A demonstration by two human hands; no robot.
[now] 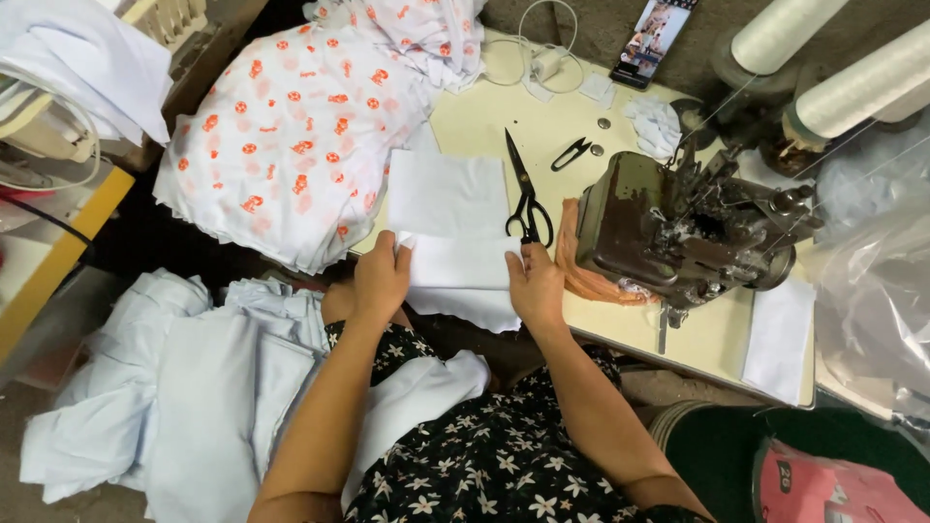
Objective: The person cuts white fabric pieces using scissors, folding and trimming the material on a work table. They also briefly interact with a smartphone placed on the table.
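Between the left hand [381,279] and right hand [536,284], each pinching an end, the white cloth [459,266] lay stretched from nine to three o'clock.

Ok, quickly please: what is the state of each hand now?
Left hand: closed on the left edge of the white cloth piece.
Right hand: closed on its right edge.
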